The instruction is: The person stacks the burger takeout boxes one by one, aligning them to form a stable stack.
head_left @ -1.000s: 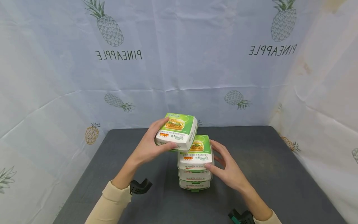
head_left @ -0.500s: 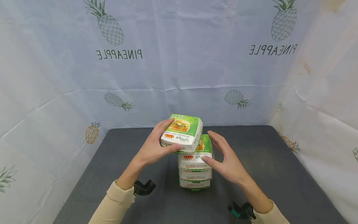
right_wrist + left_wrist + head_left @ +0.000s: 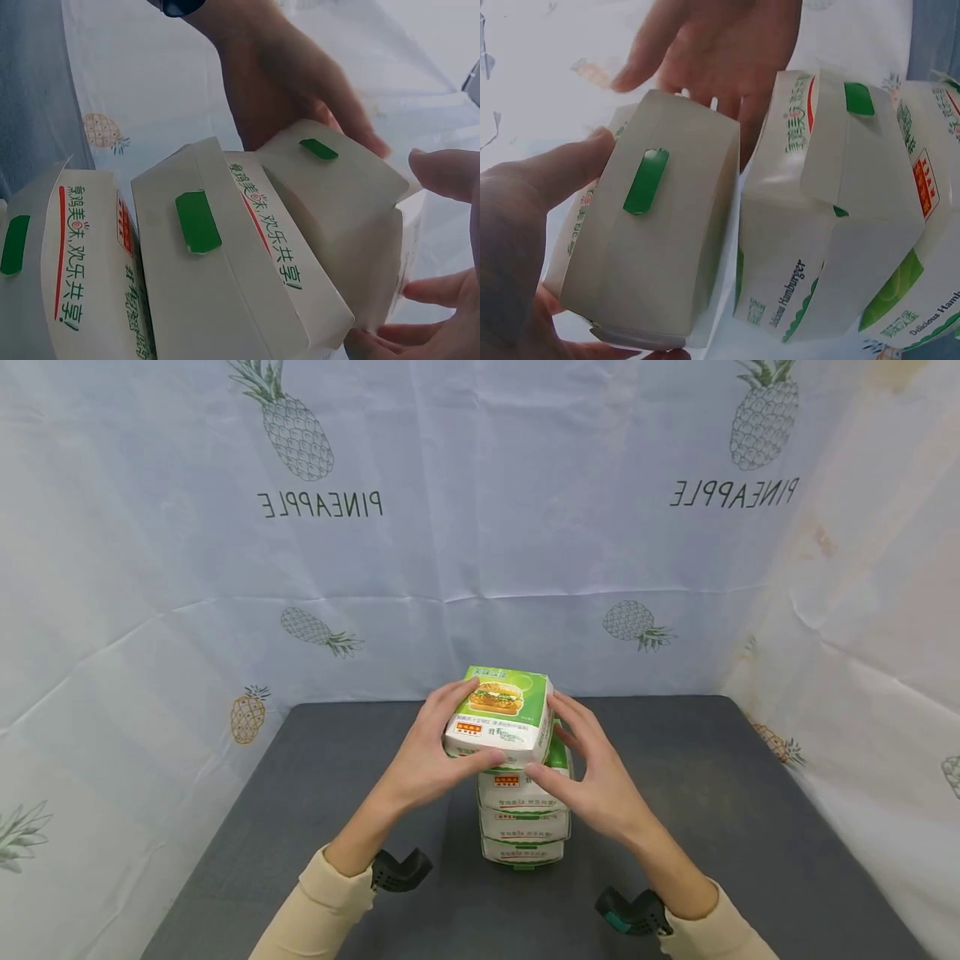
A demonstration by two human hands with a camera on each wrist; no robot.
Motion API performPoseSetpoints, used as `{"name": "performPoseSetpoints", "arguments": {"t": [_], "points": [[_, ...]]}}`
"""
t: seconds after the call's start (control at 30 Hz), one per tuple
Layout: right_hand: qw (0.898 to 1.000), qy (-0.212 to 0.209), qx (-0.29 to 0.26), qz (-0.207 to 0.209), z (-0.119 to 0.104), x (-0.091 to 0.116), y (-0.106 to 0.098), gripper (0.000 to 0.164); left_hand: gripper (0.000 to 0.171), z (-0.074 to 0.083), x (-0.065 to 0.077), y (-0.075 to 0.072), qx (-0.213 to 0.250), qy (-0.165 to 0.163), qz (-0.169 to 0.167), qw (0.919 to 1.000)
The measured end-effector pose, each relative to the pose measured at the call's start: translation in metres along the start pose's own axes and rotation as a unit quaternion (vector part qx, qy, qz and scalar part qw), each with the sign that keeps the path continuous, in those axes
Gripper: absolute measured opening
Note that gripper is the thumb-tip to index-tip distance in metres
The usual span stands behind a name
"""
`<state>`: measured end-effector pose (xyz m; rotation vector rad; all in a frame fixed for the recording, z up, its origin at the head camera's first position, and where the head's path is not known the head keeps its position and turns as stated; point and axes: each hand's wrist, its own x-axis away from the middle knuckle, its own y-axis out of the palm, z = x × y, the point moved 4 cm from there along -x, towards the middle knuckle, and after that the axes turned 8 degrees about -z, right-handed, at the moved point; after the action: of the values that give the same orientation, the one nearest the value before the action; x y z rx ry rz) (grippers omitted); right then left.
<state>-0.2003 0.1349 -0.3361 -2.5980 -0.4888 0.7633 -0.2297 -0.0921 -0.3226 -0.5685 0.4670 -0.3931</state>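
A green-and-white hamburger box (image 3: 501, 710) with a burger picture on its lid is held tilted over a stack of similar boxes (image 3: 524, 827). My left hand (image 3: 431, 752) grips it from the left, thumb along its front and fingers at the far side. My right hand (image 3: 596, 777) is at its right side, with fingertips and thumb spread right at the corner. In the left wrist view the plain underside and green tab of the held box (image 3: 656, 225) face the camera. The right wrist view shows that box (image 3: 337, 217) beside the stacked boxes (image 3: 210, 255).
The stack stands on a dark grey table (image 3: 360, 735), near its middle. A pale cloth (image 3: 480, 527) printed with pineapples hangs behind and along both sides. Each wrist wears a black camera band (image 3: 402, 870).
My left hand has carried the box rightward, further over the stack. My right hand left the side of the stack's top box and came up to the raised box's right side.
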Motion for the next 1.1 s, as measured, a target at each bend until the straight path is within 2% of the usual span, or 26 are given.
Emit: {"name": "performPoseSetpoints", "arguments": {"t": [0.23,0.37,0.63,1.1], "points": [[1.000,0.013,-0.016,0.017,-0.001,-0.003,-0.005,0.079,0.088,0.005,0.000,0.002,0.017,0.011,0.001,0.9998],[0.999,0.018,-0.033,0.019,0.001,-0.004,-0.013,0.074,0.081,0.008,0.001,0.001,0.036,0.033,0.002,0.9988],[0.999,0.004,-0.043,0.010,0.004,0.000,-0.023,0.071,0.068,0.008,0.003,0.002,0.067,0.068,0.000,0.9954],[0.998,0.000,-0.058,0.003,0.015,0.010,-0.023,0.070,0.066,0.003,0.007,0.009,0.086,0.068,-0.001,0.9939]]}}
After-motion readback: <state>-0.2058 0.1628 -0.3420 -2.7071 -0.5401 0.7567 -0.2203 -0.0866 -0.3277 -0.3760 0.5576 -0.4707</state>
